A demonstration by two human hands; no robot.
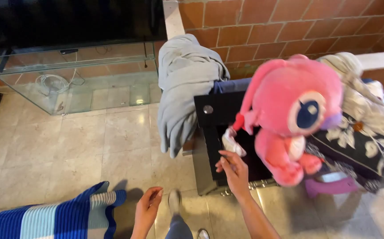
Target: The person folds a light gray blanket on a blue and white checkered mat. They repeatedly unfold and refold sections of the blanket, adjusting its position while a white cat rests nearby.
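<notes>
My right hand [232,169] reaches forward to a small white cloth-like item [233,142] on the black glass table [214,132]; the fingers touch its lower edge, and a firm grip cannot be made out. A big pink plush toy [291,113] sits on the table just right of that hand. My left hand [147,208] hangs low and holds nothing, fingers loosely curled, next to a blue and white striped knit blanket [54,217].
A grey garment [183,84] is draped over the table's left end. A floral black and white fabric [355,132] is piled at the right. A glass TV stand [72,75] stands at back left before a brick wall [289,26]. Beige tiled floor [68,146] lies between.
</notes>
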